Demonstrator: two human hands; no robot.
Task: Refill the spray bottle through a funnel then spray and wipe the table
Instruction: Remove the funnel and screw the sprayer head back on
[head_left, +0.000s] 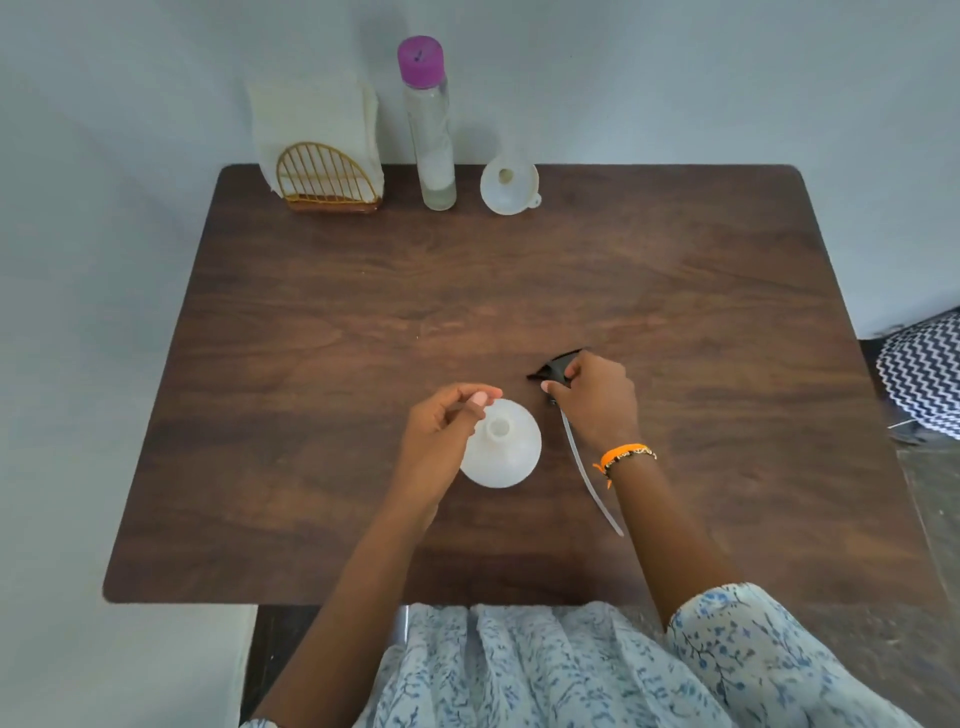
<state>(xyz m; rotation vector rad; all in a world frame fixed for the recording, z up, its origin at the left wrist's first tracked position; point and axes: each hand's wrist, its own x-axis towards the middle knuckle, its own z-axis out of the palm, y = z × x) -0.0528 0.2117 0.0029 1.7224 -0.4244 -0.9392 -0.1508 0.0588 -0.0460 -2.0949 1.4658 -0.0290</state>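
Bottle (501, 443) stands open on counter (311, 364), near edge. R hand (597, 397) fingers grasp sprayer (556, 369) beside it, tube on counter. L hand (447, 421) fingers loosely curled by bottle neck, holding nothing. Funnel (509, 187) at back.

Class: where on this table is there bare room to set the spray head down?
Bare wood spans the middle, between the funnel and the open spray bottle; both table sides are free too. It is crowded by the right hand holding the spray head.
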